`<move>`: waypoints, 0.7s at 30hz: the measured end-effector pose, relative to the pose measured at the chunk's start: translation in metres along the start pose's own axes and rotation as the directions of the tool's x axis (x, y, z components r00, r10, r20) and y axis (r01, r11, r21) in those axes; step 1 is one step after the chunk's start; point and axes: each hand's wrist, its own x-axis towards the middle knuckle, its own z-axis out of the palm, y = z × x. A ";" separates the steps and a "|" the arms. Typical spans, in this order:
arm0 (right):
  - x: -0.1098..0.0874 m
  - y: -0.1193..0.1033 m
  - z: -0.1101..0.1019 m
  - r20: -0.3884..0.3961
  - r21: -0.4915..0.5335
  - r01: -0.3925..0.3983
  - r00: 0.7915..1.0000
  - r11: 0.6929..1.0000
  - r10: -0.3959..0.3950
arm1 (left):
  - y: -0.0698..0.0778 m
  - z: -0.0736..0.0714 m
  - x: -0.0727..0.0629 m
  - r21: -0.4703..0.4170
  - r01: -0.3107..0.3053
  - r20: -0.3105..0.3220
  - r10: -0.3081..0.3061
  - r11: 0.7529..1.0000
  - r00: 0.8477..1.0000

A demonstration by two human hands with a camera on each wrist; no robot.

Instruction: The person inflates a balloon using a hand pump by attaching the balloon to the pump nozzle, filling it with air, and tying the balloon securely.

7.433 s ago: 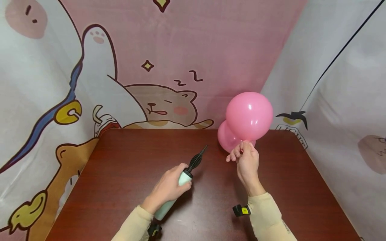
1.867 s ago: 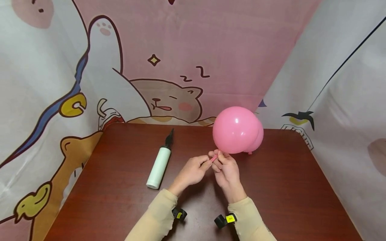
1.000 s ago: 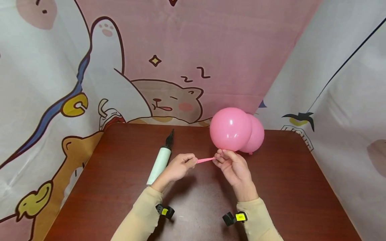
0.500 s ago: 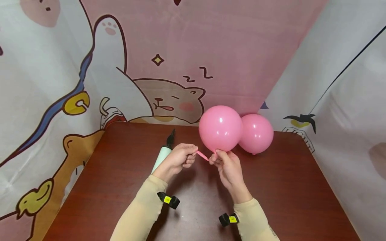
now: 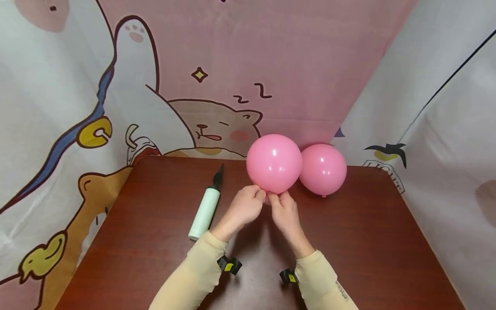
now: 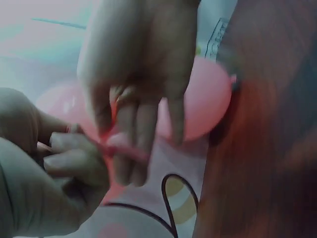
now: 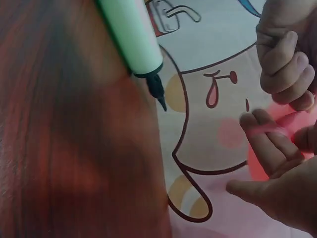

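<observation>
An inflated pink balloon (image 5: 274,163) stands above the table, its neck between both hands. My left hand (image 5: 245,204) pinches the neck with curled fingers. My right hand (image 5: 284,213) grips the balloon at the base of the neck. In the left wrist view the stretched pink neck (image 6: 126,151) lies across two of the right hand's fingers. The right wrist view shows the left hand (image 7: 287,64) curled close above the right hand (image 7: 282,188). A second pink balloon (image 5: 323,169), with a knotted end, sits behind on the right, touching or overlapping the first.
A mint-green hand pump (image 5: 205,213) with a black nozzle lies left of the hands on the brown table (image 5: 368,241). A cartoon-printed cloth (image 5: 302,64) hangs behind the table and along both sides.
The pump, earlier in the left hand, was set down. The left hand pulled the neck out leftward, then came back beside the right hand. The held balloon shifted left, uncovering the second one.
</observation>
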 end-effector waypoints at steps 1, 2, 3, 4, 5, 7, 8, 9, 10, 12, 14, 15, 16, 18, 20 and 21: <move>0.001 0.000 0.000 -0.027 0.035 0.000 1.000 0.999 0.001 | 0.001 0.004 -0.003 0.053 -0.038 -0.029 0.040 0.998 0.999; 0.002 -0.001 0.000 -0.047 0.082 0.001 0.999 0.997 0.003 | 0.001 0.008 -0.006 0.098 -0.074 -0.058 0.080 0.992 0.995; 0.003 -0.002 -0.001 -0.052 0.164 0.002 0.999 0.986 0.007 | 0.000 0.012 -0.009 0.107 -0.100 -0.078 0.108 0.989 0.991; 0.004 -0.003 -0.001 -0.048 0.265 0.003 0.999 0.964 0.010 | -0.001 0.016 -0.010 0.111 -0.126 -0.103 0.138 0.986 0.985; 0.005 -0.004 -0.001 -0.031 0.366 0.000 0.999 0.931 0.012 | -0.002 0.020 -0.012 0.108 -0.151 -0.126 0.165 0.983 0.978; 0.006 -0.006 -0.003 0.025 0.550 -0.040 0.999 0.834 0.031 | -0.007 0.026 -0.014 0.092 -0.197 -0.159 0.209 0.976 0.965; 0.005 -0.006 -0.004 0.064 0.640 -0.076 0.997 0.765 0.045 | -0.009 0.029 -0.015 0.083 -0.208 -0.174 0.220 0.975 0.960; 0.005 -0.007 -0.005 0.106 0.711 -0.119 0.992 0.693 0.061 | -0.012 0.031 -0.015 0.069 -0.216 -0.188 0.225 0.974 0.956; 0.004 -0.008 -0.006 0.133 0.757 -0.156 0.988 0.635 0.084 | -0.015 0.034 -0.015 0.050 -0.223 -0.198 0.228 0.974 0.953; 0.002 -0.009 -0.008 0.172 0.812 -0.217 0.976 0.542 0.133 | -0.020 0.038 -0.014 -0.007 -0.217 -0.209 0.211 0.976 0.955; 0.000 -0.010 -0.009 0.189 0.848 -0.247 0.968 0.469 0.167 | -0.023 0.041 -0.013 -0.084 -0.197 -0.221 0.174 0.977 0.960; -0.001 -0.011 -0.009 0.193 0.857 -0.253 0.965 0.449 0.176 | -0.025 0.043 -0.012 -0.132 -0.185 -0.226 0.153 0.974 0.962; -0.002 -0.011 -0.008 0.189 0.865 -0.251 0.965 0.434 0.181 | -0.026 0.044 -0.011 -0.178 -0.177 -0.232 0.133 0.968 0.964; -0.004 -0.012 -0.006 0.178 0.874 -0.238 0.968 0.424 0.177 | -0.028 0.046 -0.010 -0.248 -0.168 -0.245 0.106 0.954 0.964; -0.006 -0.012 -0.003 0.160 0.872 -0.223 0.971 0.436 0.175 | -0.030 0.048 -0.009 -0.281 -0.169 -0.266 0.093 0.945 0.959; -0.008 -0.012 -0.001 0.154 0.870 -0.217 0.973 0.443 0.175 | -0.031 0.049 -0.009 -0.286 -0.169 -0.279 0.087 0.943 0.956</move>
